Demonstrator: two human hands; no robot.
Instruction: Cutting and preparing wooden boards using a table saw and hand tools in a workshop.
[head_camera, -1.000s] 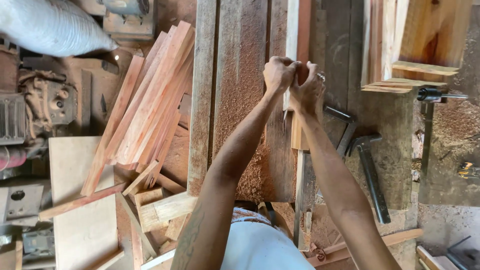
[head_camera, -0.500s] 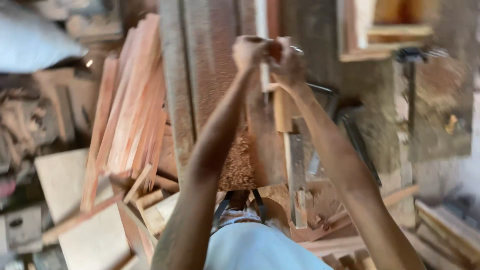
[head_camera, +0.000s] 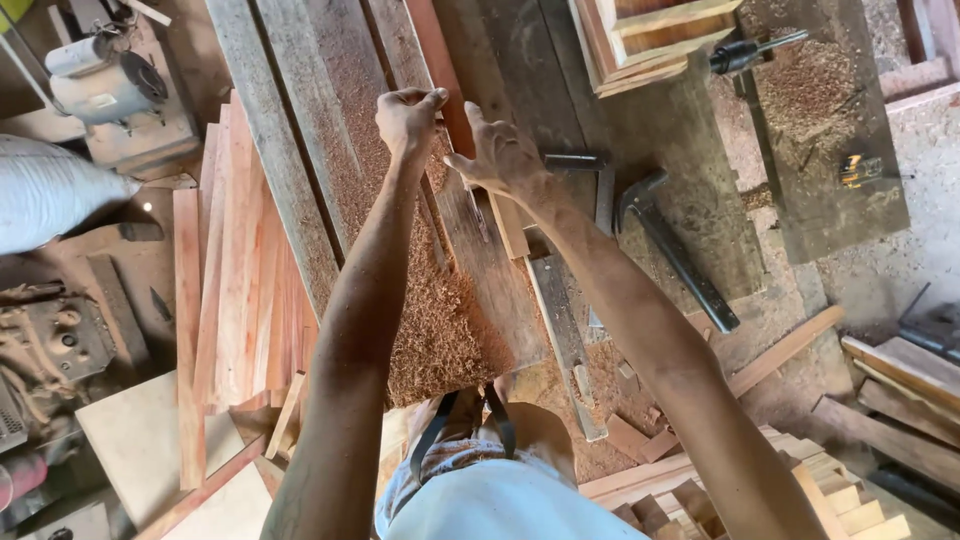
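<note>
Both arms reach forward over a workbench of long rough planks (head_camera: 290, 150) strewn with sawdust (head_camera: 440, 330). My left hand (head_camera: 408, 120) is curled into a loose fist, thumb against the forefinger, and I see nothing in it. It hovers beside a narrow reddish wooden strip (head_camera: 432, 55) that runs along the planks. My right hand (head_camera: 500, 160) is just to the right, fingers spread, with the fingertips near the same strip and holding nothing. A metal square (head_camera: 598, 175) and a hammer (head_camera: 675, 250) lie just right of the right hand.
A stack of reddish slats (head_camera: 240, 270) leans at the left. A wooden frame (head_camera: 650, 35) and a drill (head_camera: 745, 55) sit at the top right. A motor (head_camera: 105, 85) and a white sack (head_camera: 50, 200) are far left. Offcuts lie lower right (head_camera: 790, 345).
The hands were pressed together at the reddish strip; now they have come apart, the right hand's fingers have spread, and the view has shifted.
</note>
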